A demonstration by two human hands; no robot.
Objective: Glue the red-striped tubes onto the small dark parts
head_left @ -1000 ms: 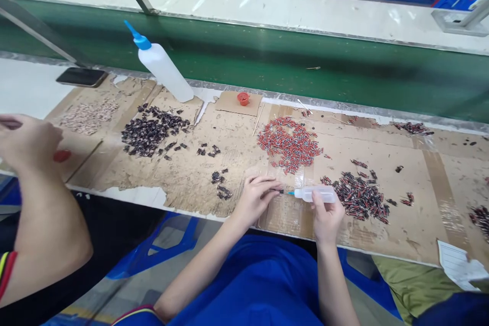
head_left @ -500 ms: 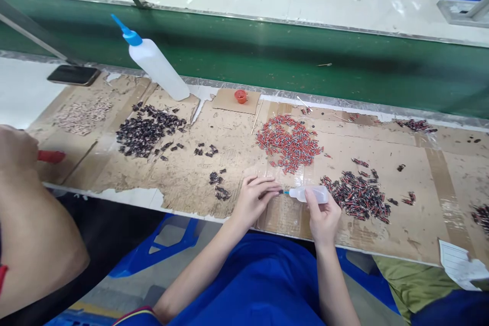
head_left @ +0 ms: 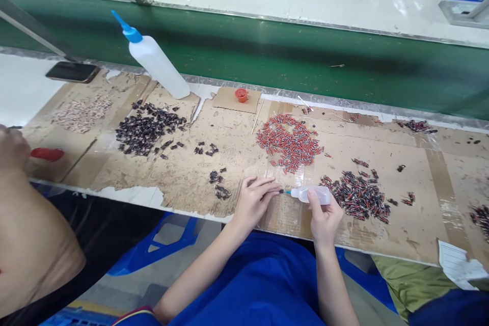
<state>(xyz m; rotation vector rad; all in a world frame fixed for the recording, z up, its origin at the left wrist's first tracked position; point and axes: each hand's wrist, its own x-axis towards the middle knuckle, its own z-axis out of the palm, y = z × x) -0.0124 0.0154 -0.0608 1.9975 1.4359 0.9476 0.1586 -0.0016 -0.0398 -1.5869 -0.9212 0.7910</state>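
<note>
My left hand (head_left: pixel 255 197) pinches a small black part (head_left: pixel 281 191) between thumb and fingertips, just above the cardboard. In my right hand (head_left: pixel 324 216) is a small translucent squeeze bottle (head_left: pixel 311 194), lying sideways with its thin blue tip pointing left at the black part. The tip is close to the part; whether they touch is too small to tell. Beyond my hands lies a pile of small red parts (head_left: pixel 288 142). Right of the bottle is a pile of red-and-black pieces (head_left: pixel 361 196). A few loose black parts (head_left: pixel 221 192) lie left of my left hand.
A large white bottle with a blue nozzle (head_left: pixel 158 66) stands behind a black pile (head_left: pixel 143 130). A red cup (head_left: pixel 241 95) sits on a cardboard square. Far left are a phone (head_left: pixel 72 72), pale pieces (head_left: pixel 84 113) and another person's arm (head_left: pixel 34 234). A green belt (head_left: pixel 244 56) runs behind.
The other person's hand at the left has moved slightly left, off the red object. My hands and the small bottle have barely shifted. A thin stick on the green belt has moved right.
</note>
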